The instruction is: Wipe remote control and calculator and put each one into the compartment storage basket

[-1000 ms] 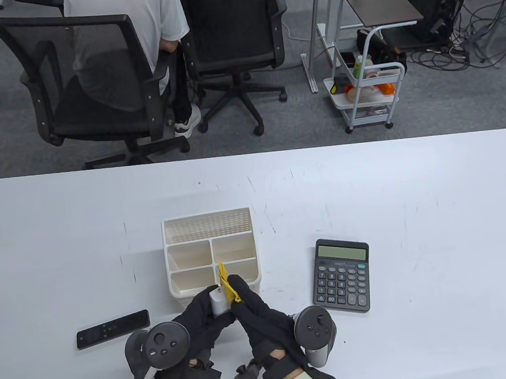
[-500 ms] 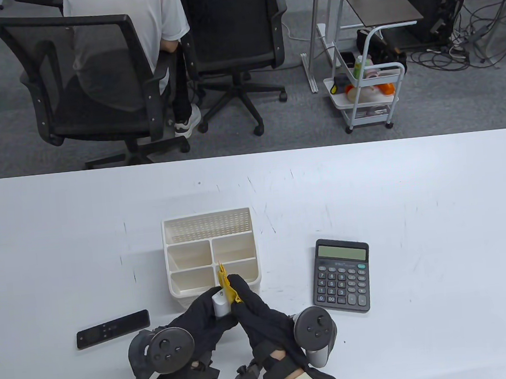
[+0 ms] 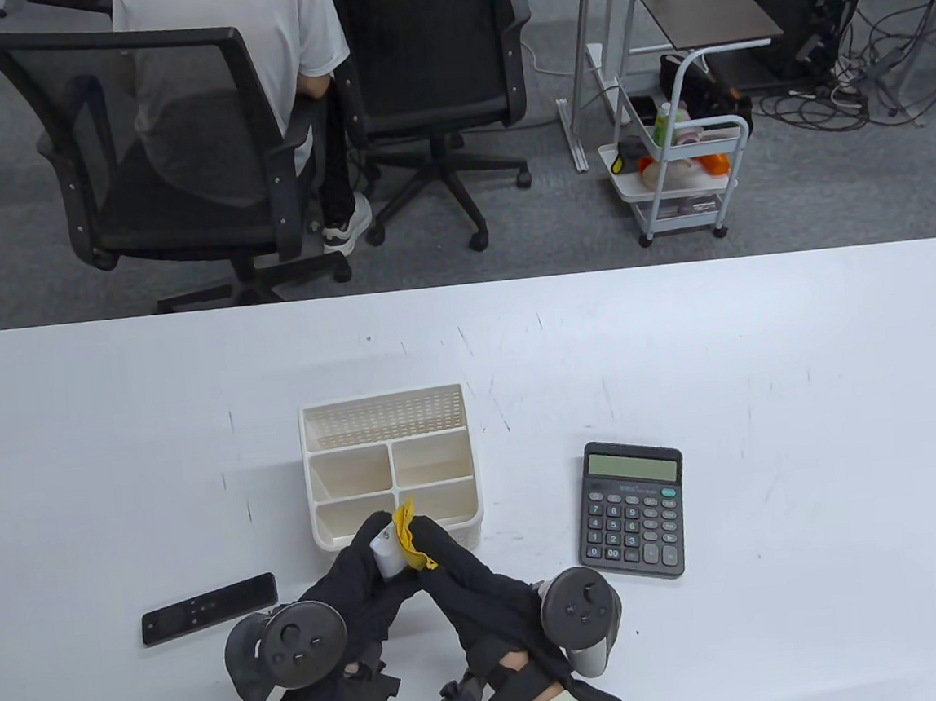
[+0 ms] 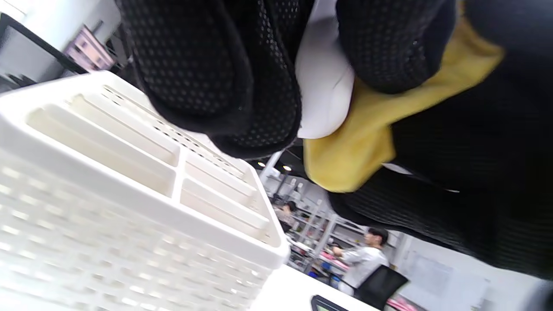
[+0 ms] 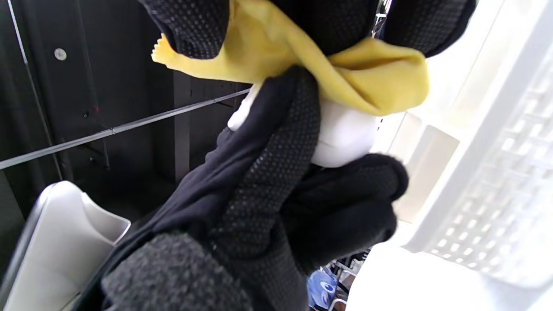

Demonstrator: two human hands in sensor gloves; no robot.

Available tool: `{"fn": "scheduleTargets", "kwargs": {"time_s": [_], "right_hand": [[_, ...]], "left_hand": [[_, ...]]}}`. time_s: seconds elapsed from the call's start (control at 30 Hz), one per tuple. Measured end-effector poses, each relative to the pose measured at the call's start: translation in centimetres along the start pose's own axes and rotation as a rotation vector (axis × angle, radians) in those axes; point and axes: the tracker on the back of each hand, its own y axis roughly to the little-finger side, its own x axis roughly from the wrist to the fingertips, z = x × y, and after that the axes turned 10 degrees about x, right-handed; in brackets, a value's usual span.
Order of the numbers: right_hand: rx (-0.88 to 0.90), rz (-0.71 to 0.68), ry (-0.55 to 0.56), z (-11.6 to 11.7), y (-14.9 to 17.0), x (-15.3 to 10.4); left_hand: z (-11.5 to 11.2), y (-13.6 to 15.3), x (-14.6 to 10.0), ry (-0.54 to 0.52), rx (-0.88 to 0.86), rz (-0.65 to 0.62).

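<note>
White remote control (image 3: 387, 555) gripped upright in left hand (image 3: 356, 583), above storage basket (image 3: 320, 437) near rim, by worktop's near edge; right hand (image 3: 461, 570) pinches yellow cloth (image 3: 406, 529) against its top.

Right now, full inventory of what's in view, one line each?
white remote: 1, white, held in the left hand just in front of the basket
cloth: 1, yellow, pinched by the right hand against the white remote
black remote: 1, black, on the table left of the hands
calculator: 1, dark grey, on the table right of the basket
storage basket: 1, cream, mid-table, compartments hold nothing
table: 1, white
left hand: 1, black glove, fingers round the white remote
right hand: 1, black glove, holds the cloth
</note>
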Motion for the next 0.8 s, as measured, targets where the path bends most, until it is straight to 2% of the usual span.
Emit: {"fn": "scheduleTargets", "kwargs": {"time_s": [0.07, 0.17, 0.27, 0.43, 0.57, 0.67, 0.8], "right_hand": [[0.011, 0.020, 0.017, -0.3, 0.4, 0.0], [0.010, 0.042, 0.038, -0.4, 0.4, 0.0], [-0.045, 0.049, 0.002, -0.3, 0.4, 0.0], [-0.081, 0.024, -0.026, 0.1, -0.1, 0.0], [-0.061, -0.018, -0.009, 0.2, -0.4, -0.1], [-0.007, -0.005, 0.018, -0.1, -0.1, -0.1], [0.047, 0.019, 0.032, -0.4, 0.1, -0.1]], "left_hand": [[-0.1, -0.7, 0.0, 0.005, -0.024, -0.044], [0.0, -0.9, 0.0, -0.020, -0.045, -0.033], [0.2, -0.4, 0.0, -0.031, -0.073, 0.011], [0.4, 0.2, -0.1, -0.049, 0.059, 0.045], [0.3, -0.2, -0.2, -0.038, 0.075, 0.005], [0.0, -1.2, -0.2, -0.025, 0.068, -0.092], [0.0, -1.8, -0.2, -0.030, 0.029, -0.105]]}}
